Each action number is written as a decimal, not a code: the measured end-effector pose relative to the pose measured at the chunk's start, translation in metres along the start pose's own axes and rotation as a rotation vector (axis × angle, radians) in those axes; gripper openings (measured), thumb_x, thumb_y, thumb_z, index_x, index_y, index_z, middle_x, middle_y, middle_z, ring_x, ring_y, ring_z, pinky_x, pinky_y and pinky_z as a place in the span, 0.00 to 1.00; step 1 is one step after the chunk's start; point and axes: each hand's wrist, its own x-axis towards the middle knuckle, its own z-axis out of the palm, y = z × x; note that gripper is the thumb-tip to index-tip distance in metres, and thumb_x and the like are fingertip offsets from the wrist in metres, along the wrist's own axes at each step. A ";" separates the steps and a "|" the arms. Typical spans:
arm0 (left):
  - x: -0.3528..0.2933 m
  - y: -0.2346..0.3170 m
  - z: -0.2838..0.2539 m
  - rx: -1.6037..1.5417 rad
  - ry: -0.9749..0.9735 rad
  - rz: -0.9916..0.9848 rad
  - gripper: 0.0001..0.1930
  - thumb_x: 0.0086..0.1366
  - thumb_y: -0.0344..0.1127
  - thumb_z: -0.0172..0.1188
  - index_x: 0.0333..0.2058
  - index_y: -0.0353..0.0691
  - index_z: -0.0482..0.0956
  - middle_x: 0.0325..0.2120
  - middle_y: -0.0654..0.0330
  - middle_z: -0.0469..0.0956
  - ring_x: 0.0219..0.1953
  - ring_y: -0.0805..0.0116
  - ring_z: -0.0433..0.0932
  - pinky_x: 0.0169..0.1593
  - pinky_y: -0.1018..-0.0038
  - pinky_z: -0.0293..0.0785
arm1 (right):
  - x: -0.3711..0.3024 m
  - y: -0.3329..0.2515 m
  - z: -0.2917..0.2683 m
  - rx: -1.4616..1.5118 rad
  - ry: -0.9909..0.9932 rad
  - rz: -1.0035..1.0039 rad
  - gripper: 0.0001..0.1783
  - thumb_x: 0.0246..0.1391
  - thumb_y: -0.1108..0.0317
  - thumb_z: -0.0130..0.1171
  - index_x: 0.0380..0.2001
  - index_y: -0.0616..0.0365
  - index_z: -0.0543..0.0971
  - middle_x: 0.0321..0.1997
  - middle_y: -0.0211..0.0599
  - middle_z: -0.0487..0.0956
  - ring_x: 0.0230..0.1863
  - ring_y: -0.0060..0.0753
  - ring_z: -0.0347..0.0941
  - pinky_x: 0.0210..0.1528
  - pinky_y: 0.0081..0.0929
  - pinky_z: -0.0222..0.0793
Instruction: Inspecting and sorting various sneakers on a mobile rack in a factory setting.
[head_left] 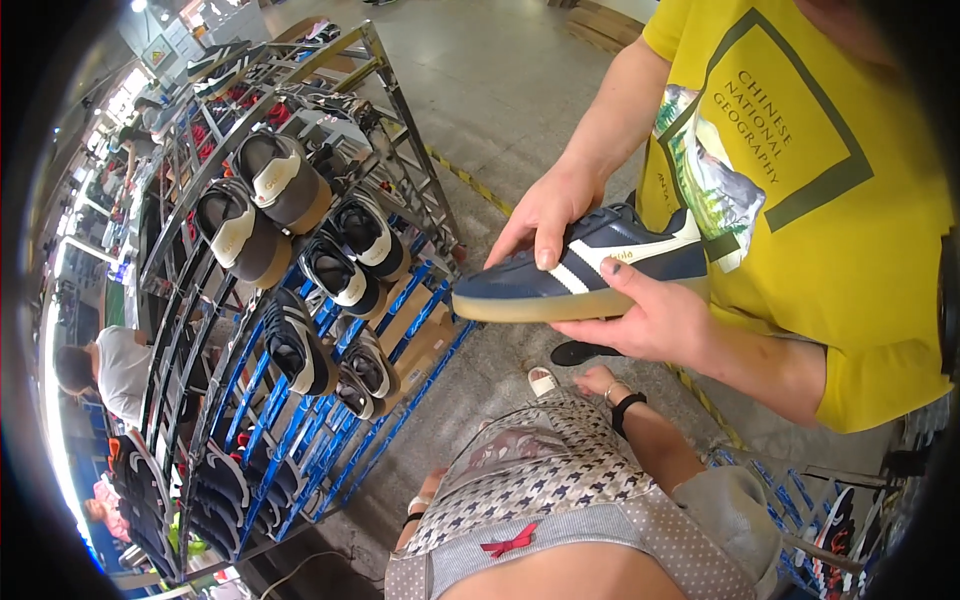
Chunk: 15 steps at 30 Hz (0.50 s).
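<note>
My right hand hangs low beside my apron, below the shoe another person holds. Its fingers look loosely bent, and nothing shows in them; a black band circles the wrist. Only a sliver of my left hand appears at the apron's left edge, its fingers hidden behind the cloth. The houndstooth apron lies between my arms. In front of me a person in a yellow shirt holds a dark blue sneaker with white stripes and a tan sole in both hands, one hand on its upper, the other under it.
At my left stands a metal shoe rack with blue-wrapped bars, bearing several dark sneakers. Another rack with shoes is at the lower right. Yellow-black tape marks the floor. Someone in white is beyond the left rack.
</note>
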 end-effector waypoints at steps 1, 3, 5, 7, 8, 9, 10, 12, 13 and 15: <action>-0.005 -0.027 0.005 0.102 0.036 0.102 0.16 0.54 0.42 0.57 0.36 0.37 0.76 0.29 0.47 0.77 0.33 0.63 0.75 0.39 0.71 0.69 | 0.005 0.008 0.006 0.007 0.025 0.064 0.16 0.46 0.59 0.60 0.18 0.63 0.77 0.17 0.36 0.76 0.18 0.26 0.72 0.22 0.22 0.67; -0.013 -0.037 -0.003 0.385 0.028 0.311 0.15 0.54 0.43 0.56 0.33 0.36 0.77 0.29 0.45 0.76 0.32 0.62 0.75 0.38 0.70 0.69 | 0.011 0.040 0.007 0.054 0.054 0.199 0.18 0.50 0.58 0.55 0.19 0.64 0.77 0.17 0.36 0.76 0.18 0.28 0.72 0.22 0.25 0.67; -0.036 -0.002 0.001 0.482 0.017 0.413 0.15 0.54 0.43 0.56 0.31 0.35 0.77 0.29 0.44 0.76 0.31 0.62 0.74 0.37 0.70 0.69 | 0.030 0.067 0.013 -0.119 0.025 0.162 0.18 0.50 0.57 0.54 0.19 0.63 0.77 0.17 0.37 0.76 0.18 0.30 0.72 0.23 0.27 0.67; -0.076 0.236 -0.035 0.135 0.497 0.322 0.06 0.57 0.31 0.54 0.27 0.34 0.76 0.22 0.49 0.74 0.25 0.67 0.71 0.30 0.73 0.67 | 0.029 0.080 0.008 -0.415 0.115 0.010 0.21 0.49 0.55 0.51 0.18 0.64 0.78 0.17 0.42 0.76 0.20 0.38 0.73 0.28 0.33 0.67; -0.098 0.300 -0.045 -0.020 0.604 0.695 0.04 0.56 0.24 0.54 0.30 0.34 0.76 0.19 0.55 0.71 0.24 0.71 0.69 0.28 0.76 0.65 | 0.027 0.070 0.010 -0.422 0.102 0.005 0.21 0.49 0.55 0.51 0.18 0.64 0.78 0.17 0.42 0.76 0.20 0.38 0.73 0.28 0.33 0.67; -0.135 0.373 -0.051 -0.046 0.537 0.854 0.09 0.59 0.26 0.53 0.38 0.34 0.76 0.27 0.62 0.75 0.31 0.76 0.71 0.33 0.78 0.66 | 0.026 0.060 0.007 -0.437 0.142 0.021 0.22 0.49 0.54 0.48 0.23 0.65 0.78 0.25 0.49 0.76 0.28 0.46 0.73 0.35 0.36 0.66; -0.165 0.430 -0.056 0.093 0.522 1.052 0.15 0.57 0.27 0.55 0.44 0.32 0.72 0.23 0.62 0.74 0.27 0.76 0.71 0.31 0.79 0.66 | 0.019 0.048 0.004 -0.446 0.186 0.043 0.25 0.48 0.52 0.46 0.27 0.66 0.79 0.32 0.56 0.77 0.37 0.54 0.72 0.43 0.40 0.65; -0.203 0.500 -0.047 0.208 0.429 1.119 0.23 0.55 0.31 0.57 0.51 0.35 0.67 0.14 0.58 0.69 0.18 0.66 0.70 0.24 0.75 0.65 | 0.004 0.010 -0.006 -0.388 0.079 0.019 0.22 0.45 0.53 0.48 0.28 0.62 0.79 0.33 0.56 0.76 0.36 0.54 0.72 0.41 0.42 0.66; -0.204 0.500 -0.037 0.484 0.344 1.012 0.26 0.55 0.36 0.57 0.53 0.37 0.64 0.12 0.56 0.69 0.17 0.63 0.70 0.23 0.73 0.65 | 0.007 0.013 -0.010 -0.408 0.078 -0.098 0.22 0.44 0.51 0.48 0.27 0.59 0.80 0.32 0.55 0.76 0.33 0.54 0.73 0.38 0.42 0.66; -0.182 0.464 -0.029 0.709 0.189 0.794 0.27 0.55 0.47 0.56 0.52 0.41 0.67 0.11 0.52 0.71 0.19 0.55 0.74 0.24 0.66 0.68 | 0.010 0.004 0.002 -0.226 0.227 -0.297 0.21 0.46 0.64 0.48 0.46 0.53 0.72 0.36 0.44 0.76 0.41 0.34 0.71 0.39 0.36 0.65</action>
